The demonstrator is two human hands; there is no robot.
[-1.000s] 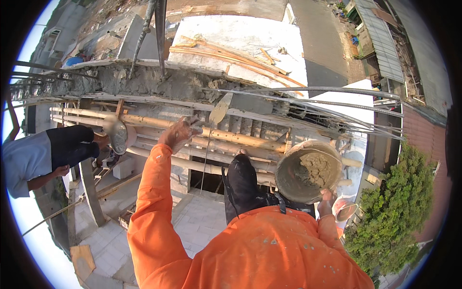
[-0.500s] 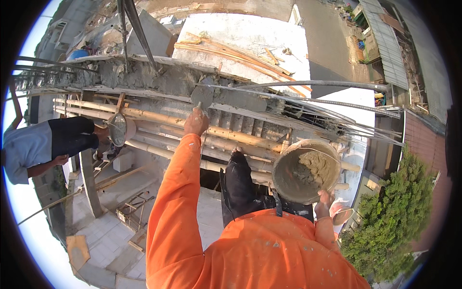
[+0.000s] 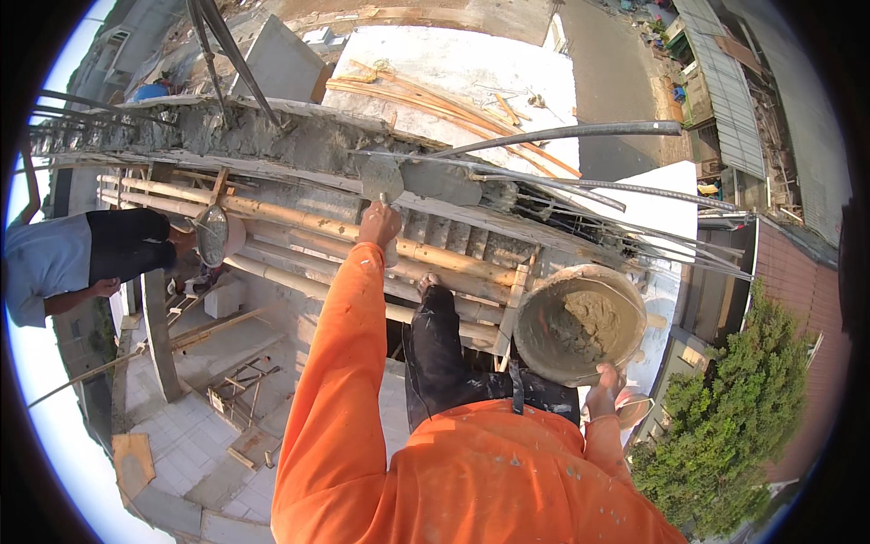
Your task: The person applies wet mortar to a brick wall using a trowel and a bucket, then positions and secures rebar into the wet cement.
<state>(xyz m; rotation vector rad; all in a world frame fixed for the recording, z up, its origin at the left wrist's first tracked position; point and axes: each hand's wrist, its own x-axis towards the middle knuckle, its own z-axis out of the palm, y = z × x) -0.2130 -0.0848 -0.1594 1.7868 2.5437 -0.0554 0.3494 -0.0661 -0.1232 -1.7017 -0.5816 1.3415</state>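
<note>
My left hand (image 3: 379, 223) is closed round the handle of a trowel (image 3: 382, 178). Its mortar-coated blade lies over the near edge of a rough concrete beam (image 3: 308, 143) and looks to be at or just above the wet mortar there. Down at the right, my right hand (image 3: 604, 392) grips the near rim of a round bucket (image 3: 540, 331), which is tilted so its inside shows. Wet mortar (image 3: 591, 325) fills part of it. Whether the blade touches the beam, I cannot tell.
Bamboo poles (image 3: 299, 220) run below the beam, one of my feet on them. Steel bars (image 3: 580, 132) jut out at the right. Another person (image 3: 68, 263) stands at the left near a second bucket (image 3: 214, 236). Timber strips (image 3: 435, 102) lie on a white surface beyond.
The trowel blade now shows more of its flat face and sits slightly nearer me. My right hand still grips the bucket; its mouth has turned a little. The whole view has shifted slightly.
</note>
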